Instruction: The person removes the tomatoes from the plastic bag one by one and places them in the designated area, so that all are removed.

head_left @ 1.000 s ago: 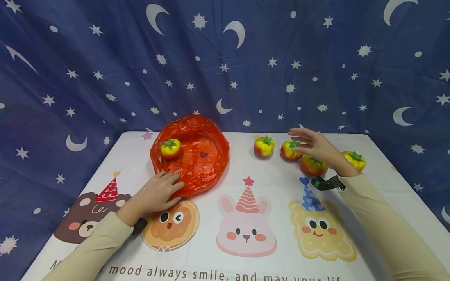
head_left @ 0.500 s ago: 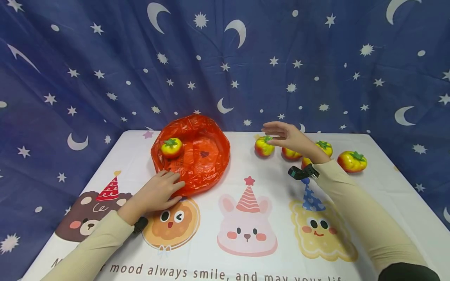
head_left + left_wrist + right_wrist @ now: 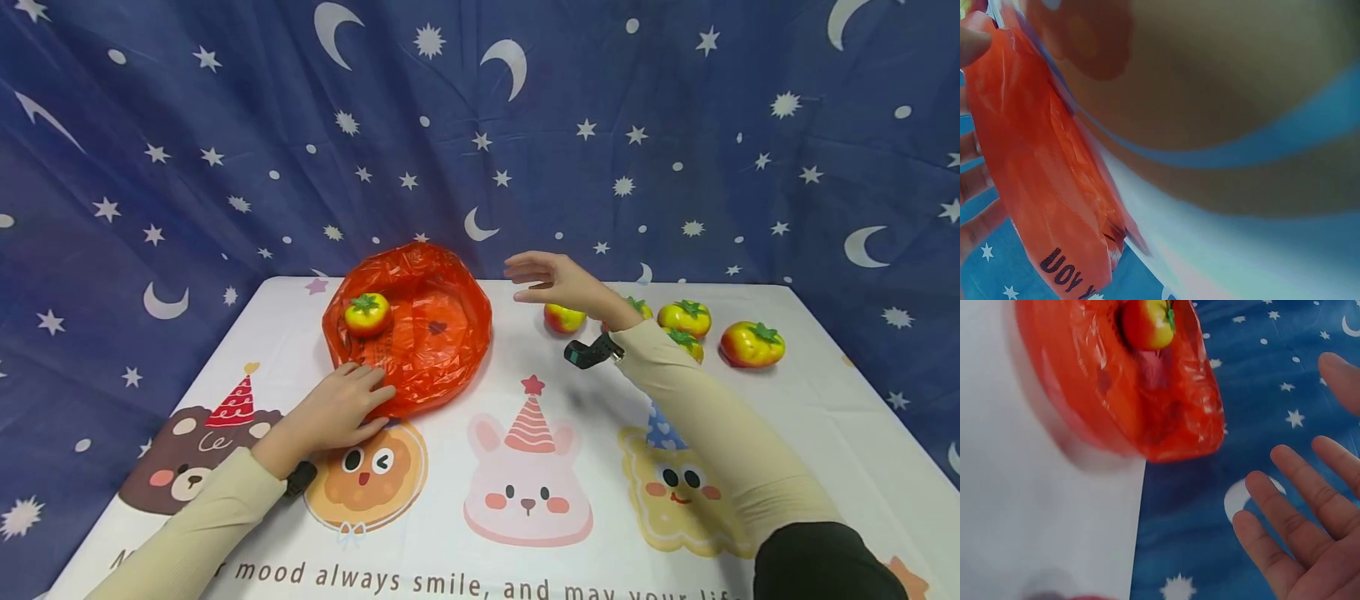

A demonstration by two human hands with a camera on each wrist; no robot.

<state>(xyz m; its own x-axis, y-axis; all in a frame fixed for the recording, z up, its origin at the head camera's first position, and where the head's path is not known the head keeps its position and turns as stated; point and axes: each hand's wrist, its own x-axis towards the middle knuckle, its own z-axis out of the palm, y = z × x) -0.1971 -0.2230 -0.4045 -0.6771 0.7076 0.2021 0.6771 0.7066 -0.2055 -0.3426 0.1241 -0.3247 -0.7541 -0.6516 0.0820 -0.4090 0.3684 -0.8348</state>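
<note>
A red plastic bag (image 3: 442, 350) stands with its mouth wide on the table, its rim rolled out round. Inside, toward its left wall, lies a red-and-yellow fruit (image 3: 367, 315) with a green leafy top. My left hand (image 3: 341, 408) pinches the bag's near left rim: fingers reach over the edge and the thumb (image 3: 972, 47) lies along the outside. My right hand (image 3: 558, 279) is held above the table to the right of the bag, fingers spread and nothing in it. In the right wrist view, the bag (image 3: 1179, 419) is a short way ahead of those fingertips.
Several more such fruits stand at the back right, among them one (image 3: 564, 318) partly behind the right hand and one (image 3: 752, 344) farthest right. The white tablecloth (image 3: 420, 550) bears printed cartoon animals. A blue starry curtain (image 3: 480, 125) hangs right behind the table.
My right hand has moved left, from over the fruits at the right toward the bag, staying empty. My left hand keeps its hold on the rim, and the bag has not moved.
</note>
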